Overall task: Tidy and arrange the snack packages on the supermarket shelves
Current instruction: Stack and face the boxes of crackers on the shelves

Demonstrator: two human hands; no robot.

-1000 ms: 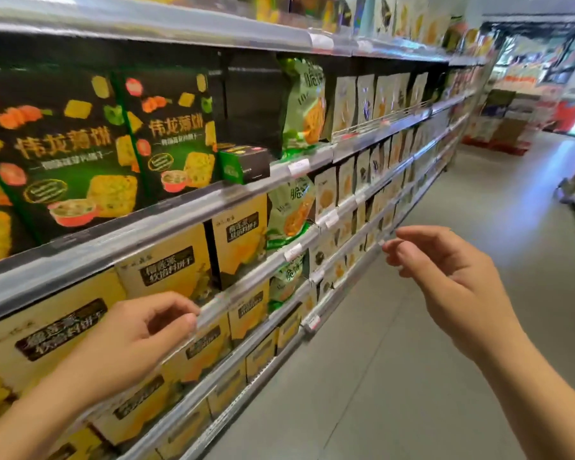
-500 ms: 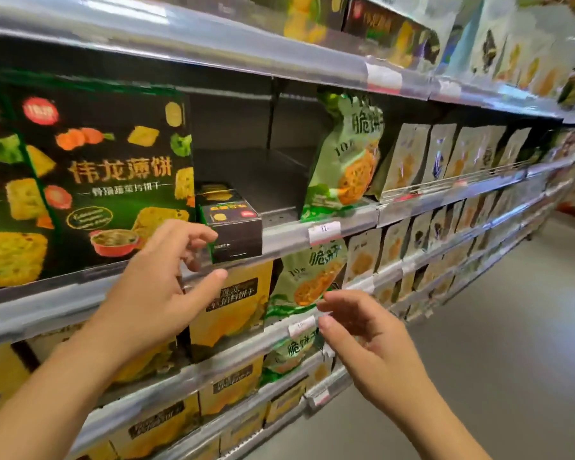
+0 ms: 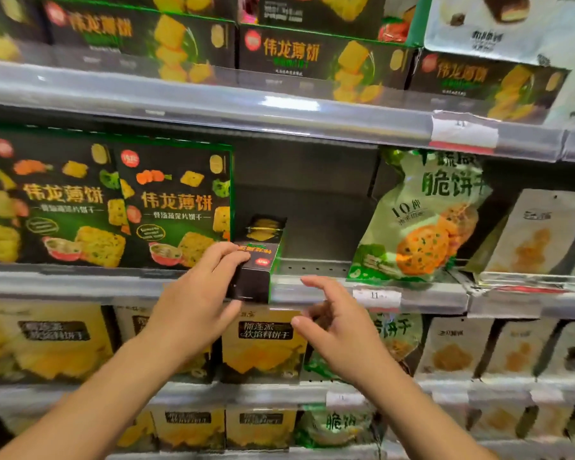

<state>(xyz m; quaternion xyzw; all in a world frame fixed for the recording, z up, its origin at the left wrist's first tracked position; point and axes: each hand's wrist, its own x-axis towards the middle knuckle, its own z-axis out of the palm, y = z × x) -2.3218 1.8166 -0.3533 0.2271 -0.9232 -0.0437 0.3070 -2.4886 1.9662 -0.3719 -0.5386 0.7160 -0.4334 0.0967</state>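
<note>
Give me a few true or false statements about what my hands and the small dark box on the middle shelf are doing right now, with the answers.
1. The left hand has its grip on the small dark green-edged carton. True.
2. The right hand holds the pale green biscuit bag. False: it holds nothing, fingers spread below the shelf edge.
3. The carton lies between the large dark cracker box and the bag. True.
4. The shelf below holds blue tins. False: yellow boxes.
</note>
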